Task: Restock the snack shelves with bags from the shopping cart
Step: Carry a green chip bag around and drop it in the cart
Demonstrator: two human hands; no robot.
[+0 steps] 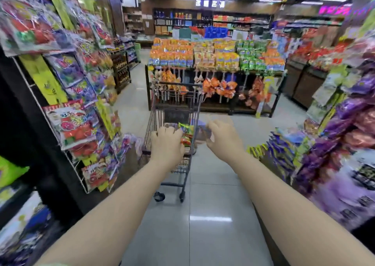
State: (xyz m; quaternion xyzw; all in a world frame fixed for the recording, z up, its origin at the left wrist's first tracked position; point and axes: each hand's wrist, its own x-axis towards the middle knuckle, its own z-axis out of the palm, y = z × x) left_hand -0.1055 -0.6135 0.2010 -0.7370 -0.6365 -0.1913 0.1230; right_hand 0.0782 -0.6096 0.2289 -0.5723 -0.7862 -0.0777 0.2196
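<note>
Racks of blurred snack bags (75,127) hang on my left, red and purple packs on a white wire grid. Next comes the cart (174,111), standing on the tiled floor (211,215) in the aisle, its dark wire basket facing away from me. My left hand (166,144) is down at the cart's near end, fingers curled over it; the blur keeps me from telling whether that grip is closed on the handle or only resting there. Just right of it, a green and red bag (186,133) lies in the cart. My right hand (223,137) is beside the cart's right edge, its grip pinching a clear, bluish bag (200,130) by one end, held just above the basket rim. Beyond the cart stands a display (215,62) of orange, yellow and green packs. Purple bags (345,123) crowd the shelves on my right.
</note>
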